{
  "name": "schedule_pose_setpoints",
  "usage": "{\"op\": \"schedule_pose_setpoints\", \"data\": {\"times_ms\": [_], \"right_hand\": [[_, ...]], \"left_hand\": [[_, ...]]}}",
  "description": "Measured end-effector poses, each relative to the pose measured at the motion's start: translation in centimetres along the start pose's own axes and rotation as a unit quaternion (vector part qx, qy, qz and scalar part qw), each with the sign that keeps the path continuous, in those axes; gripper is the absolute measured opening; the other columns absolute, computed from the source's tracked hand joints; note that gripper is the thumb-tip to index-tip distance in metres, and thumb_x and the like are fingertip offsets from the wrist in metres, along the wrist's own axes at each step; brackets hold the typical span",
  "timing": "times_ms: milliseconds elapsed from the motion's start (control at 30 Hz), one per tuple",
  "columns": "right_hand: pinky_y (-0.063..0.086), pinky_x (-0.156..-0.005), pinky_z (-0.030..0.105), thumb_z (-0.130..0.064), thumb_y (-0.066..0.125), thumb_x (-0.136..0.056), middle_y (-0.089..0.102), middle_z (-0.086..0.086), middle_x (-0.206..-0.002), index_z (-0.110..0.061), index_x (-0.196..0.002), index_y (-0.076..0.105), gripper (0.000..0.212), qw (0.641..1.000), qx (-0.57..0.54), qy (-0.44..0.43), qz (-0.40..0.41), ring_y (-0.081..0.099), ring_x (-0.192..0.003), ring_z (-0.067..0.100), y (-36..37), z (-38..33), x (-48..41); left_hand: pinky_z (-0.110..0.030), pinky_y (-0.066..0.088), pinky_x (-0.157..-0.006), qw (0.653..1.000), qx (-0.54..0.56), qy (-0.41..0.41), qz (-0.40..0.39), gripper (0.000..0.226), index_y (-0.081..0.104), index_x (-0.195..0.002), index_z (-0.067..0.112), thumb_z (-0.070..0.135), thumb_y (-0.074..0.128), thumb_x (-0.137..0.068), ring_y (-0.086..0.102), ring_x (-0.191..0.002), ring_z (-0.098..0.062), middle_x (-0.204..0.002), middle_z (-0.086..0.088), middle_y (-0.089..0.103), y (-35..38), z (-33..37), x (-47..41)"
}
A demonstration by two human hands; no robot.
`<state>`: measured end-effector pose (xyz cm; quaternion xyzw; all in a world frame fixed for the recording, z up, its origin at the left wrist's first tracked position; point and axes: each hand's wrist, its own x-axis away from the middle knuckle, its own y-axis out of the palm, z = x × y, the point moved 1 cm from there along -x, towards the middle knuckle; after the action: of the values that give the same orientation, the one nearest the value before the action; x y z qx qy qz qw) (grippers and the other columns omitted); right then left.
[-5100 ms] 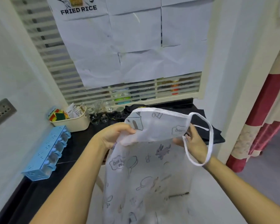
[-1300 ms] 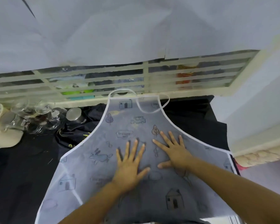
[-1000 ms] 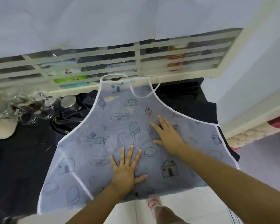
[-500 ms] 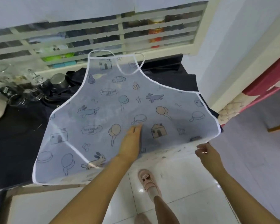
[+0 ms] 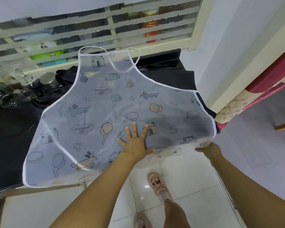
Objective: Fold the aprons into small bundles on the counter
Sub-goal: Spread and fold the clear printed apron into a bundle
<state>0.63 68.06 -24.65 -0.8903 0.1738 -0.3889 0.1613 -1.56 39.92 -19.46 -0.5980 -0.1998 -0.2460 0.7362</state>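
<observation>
The apron (image 5: 115, 102) lies spread on the desk (image 5: 10, 137), bib toward the far edge and hem spilling over the near edge. The left hand (image 5: 135, 143) presses it flat with its fingers straight and splayed; the right hand (image 5: 210, 148) pinches the hem near the right corner. Use the left palm as an anchor and carry the right side across — trim matched to trim, no air trapped.

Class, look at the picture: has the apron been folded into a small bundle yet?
No, the apron lies spread open on the dark counter, with the left hand pressing flat on it.
</observation>
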Motion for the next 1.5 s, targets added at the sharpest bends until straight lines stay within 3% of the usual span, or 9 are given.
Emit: {"op": "schedule_pose_setpoints", "data": {"times_ms": [467, 567, 633, 800, 1000, 1133, 1267, 1400, 1500], "right_hand": [[0.039, -0.096, 0.034, -0.005, 0.067, -0.087, 0.058, 0.022, -0.125, 0.010, -0.123, 0.054, 0.042, 0.977, 0.150, 0.090, -0.122, 0.054, -0.113, 0.032, 1.2, 8.5, 4.3], [0.043, -0.091, 0.037, -0.017, 0.044, -0.101, 0.059, 0.023, -0.118, 0.008, -0.121, 0.053, 0.034, 0.989, 0.122, 0.024, -0.081, 0.055, -0.105, 0.032, 1.2, 9.5, 6.6], [0.045, -0.087, 0.038, -0.019, 0.037, -0.103, 0.061, 0.015, -0.102, 0.006, -0.116, 0.053, 0.032, 0.995, 0.080, -0.019, -0.051, 0.055, -0.093, 0.027, 1.3, 9.6, 7.9], [0.052, -0.085, 0.047, -0.016, 0.040, -0.102, 0.060, 0.019, -0.096, -0.007, -0.097, 0.053, 0.016, 0.992, -0.006, -0.100, -0.075, 0.061, -0.089, 0.035, 0.8, 8.4, 11.5], [0.059, -0.077, 0.034, -0.023, 0.036, -0.104, 0.064, 0.016, -0.112, -0.010, -0.112, 0.054, 0.024, 0.963, -0.133, -0.103, -0.211, 0.067, -0.096, 0.029, -0.2, 5.7, 17.2], [0.059, -0.079, 0.040, -0.020, 0.037, -0.104, 0.061, 0.022, -0.118, -0.007, -0.119, 0.051, 0.024, 0.946, -0.228, -0.091, -0.213, 0.068, -0.094, 0.035, -0.6, 3.9, 18.7], [0.053, -0.089, 0.048, -0.017, 0.035, -0.104, 0.071, 0.018, -0.089, -0.007, -0.110, 0.051, 0.019, 0.925, -0.273, -0.110, -0.242, 0.070, -0.083, 0.034, -1.3, 2.5, 20.5], [0.059, -0.073, 0.041, -0.015, 0.040, -0.102, 0.064, 0.025, -0.104, 0.001, -0.119, 0.046, 0.025, 0.887, -0.360, -0.063, -0.283, 0.069, -0.085, 0.033, -3.8, 2.0, 20.3], [0.060, -0.072, 0.039, -0.015, 0.039, -0.102, 0.057, 0.023, -0.107, -0.003, -0.113, 0.047, 0.018, 0.877, -0.369, -0.046, -0.305, 0.069, -0.084, 0.028, -5.6, 2.5, 20.2]], "left_hand": [[-0.066, 0.003, -0.109, 0.998, -0.016, -0.056, 0.030, 0.121, -0.017, -0.149, 0.032, 0.060, 0.072, -0.071, -0.021, -0.142, -0.040, -0.155, -0.010, -0.029, -1.7, -3.7, 0.1], [-0.048, 0.036, -0.105, 0.968, -0.150, 0.038, 0.198, 0.096, 0.025, -0.149, 0.015, 0.031, 0.081, -0.072, 0.027, -0.138, -0.043, -0.153, -0.022, 0.019, 0.1, -1.0, 2.8], [-0.031, 0.047, -0.070, 0.943, -0.112, 0.114, 0.292, 0.063, 0.055, -0.121, 0.011, 0.002, 0.080, -0.063, 0.057, -0.101, -0.030, -0.121, -0.014, 0.052, 2.0, 0.3, 5.1], [-0.024, 0.035, -0.063, 0.957, 0.231, -0.007, 0.173, 0.012, 0.050, -0.098, 0.011, 0.004, 0.054, -0.089, 0.055, -0.079, -0.021, -0.092, -0.007, 0.056, 8.0, -0.5, 8.6], [-0.032, 0.045, -0.065, 0.583, 0.714, -0.361, -0.141, 0.036, 0.050, -0.099, 0.004, 0.033, 0.068, -0.086, 0.044, -0.069, -0.023, -0.081, -0.011, 0.045, 15.8, -1.8, 13.3], [-0.056, 0.031, -0.103, 0.570, 0.726, -0.356, -0.148, 0.060, 0.039, -0.137, 0.009, 0.040, 0.061, -0.091, 0.044, -0.116, -0.039, -0.127, -0.021, 0.043, 17.1, -0.2, 14.9], [-0.065, 0.047, -0.080, 0.577, 0.723, -0.299, -0.233, 0.078, 0.041, -0.134, 0.013, 0.047, 0.077, -0.073, 0.061, -0.101, -0.048, -0.136, -0.023, 0.044, 21.4, 0.8, 16.3], [-0.039, 0.050, -0.084, 0.329, 0.836, -0.380, -0.218, 0.046, 0.048, -0.119, 0.014, 0.015, 0.072, -0.079, 0.061, -0.102, -0.023, -0.130, -0.012, 0.048, 23.3, 3.4, 19.0], [-0.051, 0.052, -0.079, 0.292, 0.848, -0.408, -0.172, 0.064, 0.047, -0.119, 0.006, 0.005, 0.083, -0.067, 0.052, -0.110, -0.043, -0.124, -0.024, 0.048, 24.4, 4.7, 20.1]]}}
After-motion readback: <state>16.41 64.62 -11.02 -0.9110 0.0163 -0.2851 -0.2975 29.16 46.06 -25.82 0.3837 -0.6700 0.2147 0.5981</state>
